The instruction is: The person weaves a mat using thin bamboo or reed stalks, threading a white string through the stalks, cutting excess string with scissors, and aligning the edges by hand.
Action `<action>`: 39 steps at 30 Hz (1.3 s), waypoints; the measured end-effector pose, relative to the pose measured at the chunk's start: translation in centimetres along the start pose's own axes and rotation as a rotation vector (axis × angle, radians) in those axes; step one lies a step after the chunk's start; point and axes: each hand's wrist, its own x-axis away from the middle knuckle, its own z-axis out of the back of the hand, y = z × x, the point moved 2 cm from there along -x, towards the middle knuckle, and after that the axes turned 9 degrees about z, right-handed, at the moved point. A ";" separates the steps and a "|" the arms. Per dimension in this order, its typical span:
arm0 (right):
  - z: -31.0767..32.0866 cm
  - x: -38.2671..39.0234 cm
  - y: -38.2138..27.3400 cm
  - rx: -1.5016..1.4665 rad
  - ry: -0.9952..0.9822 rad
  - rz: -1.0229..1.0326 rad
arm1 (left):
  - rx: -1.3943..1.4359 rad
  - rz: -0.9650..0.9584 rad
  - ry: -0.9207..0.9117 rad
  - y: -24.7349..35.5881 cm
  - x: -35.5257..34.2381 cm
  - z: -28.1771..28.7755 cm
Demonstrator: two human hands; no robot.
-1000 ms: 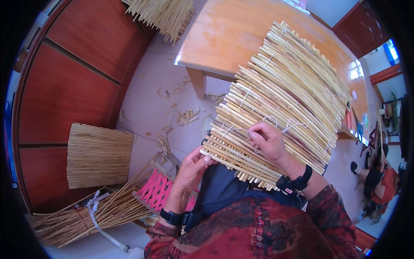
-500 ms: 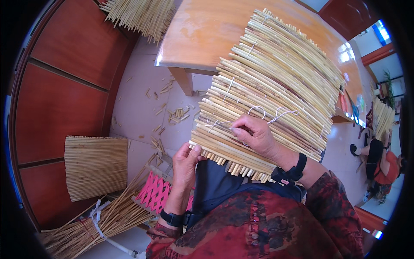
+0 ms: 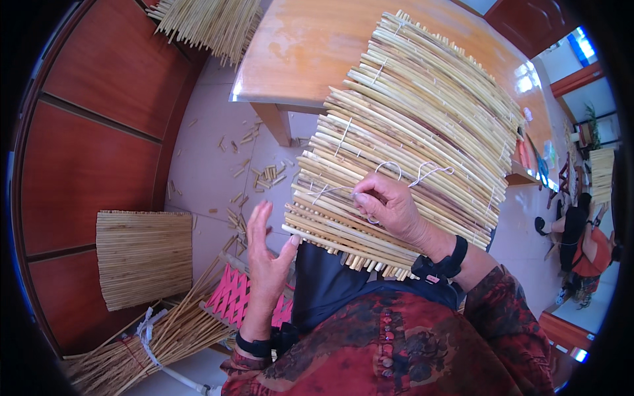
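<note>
A mat of pale reed stalks (image 3: 422,119), sewn together with white stitches, lies from my lap up over the table edge. Above its lower rows, my right hand (image 3: 396,210) is closed in a pinch on white string (image 3: 335,190), which runs left to a stitch near the mat's left side. More string lies in loose loops on the stalks beyond the knuckles. Whether a needle is in the pinch is hidden by the fingers. At the mat's lower left corner my left hand (image 3: 269,257) is open, fingers spread upward, its thumb by the end of the bottom stalk.
A wooden table (image 3: 297,49) supports the mat's far part. On the left stand red-brown cabinets (image 3: 99,171), a finished-looking reed panel (image 3: 144,261), a tied stalk bundle (image 3: 178,333) and a pink-webbed stool (image 3: 228,290). Cut pieces (image 3: 267,175) litter the floor. Another person (image 3: 591,254) sits far right.
My left hand has let go of the mat's lower left edge and opened its fingers. The lowest stalks now show gaps between them. My right hand stays nearly in place.
</note>
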 end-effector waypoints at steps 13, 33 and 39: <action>0.3 -0.2 -0.2 0.087 -0.059 0.093 | -0.311 -0.290 -0.063 1.5 -0.9 -0.4; 0.3 -0.2 -0.3 0.106 -0.011 0.124 | 0.156 0.084 0.005 0.5 -1.6 -0.5; 0.1 -0.3 -0.1 0.060 -0.046 0.110 | 0.421 0.271 -0.065 -0.1 -3.0 -0.6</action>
